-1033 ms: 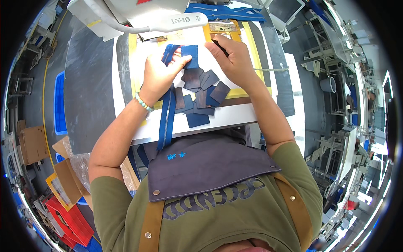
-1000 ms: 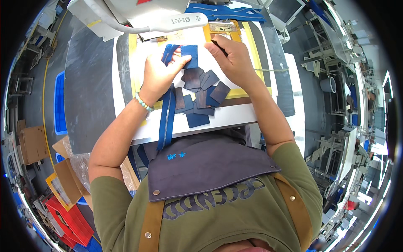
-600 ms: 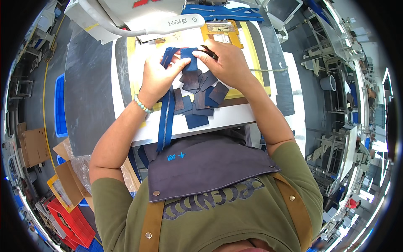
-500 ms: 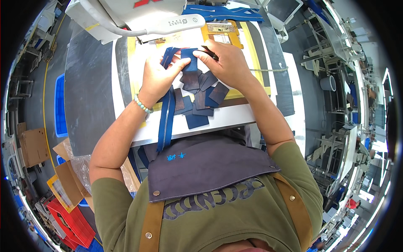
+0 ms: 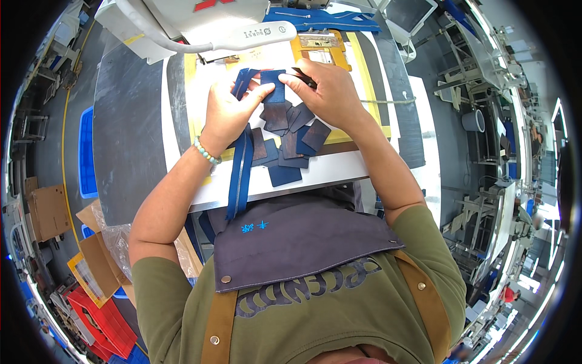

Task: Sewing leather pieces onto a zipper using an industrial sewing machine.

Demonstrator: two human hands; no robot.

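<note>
My left hand is closed on a blue zipper tape, which hangs down past the wrist and over the table's front edge. Its thumb also presses on a small dark blue rectangular patch. From the other side, my right hand pinches the same patch by its upper right corner. A slim black tool is tucked in my right hand; its kind is mostly hidden by the fingers. Just below the hands lies a loose pile of similar patches, some blue side up, some brown side up.
A white machine arm with a lamp hangs over the back of the table. Behind my right hand sits a yellow clamp frame, with more blue zippers beyond it. A blue bin and cardboard boxes stand at left.
</note>
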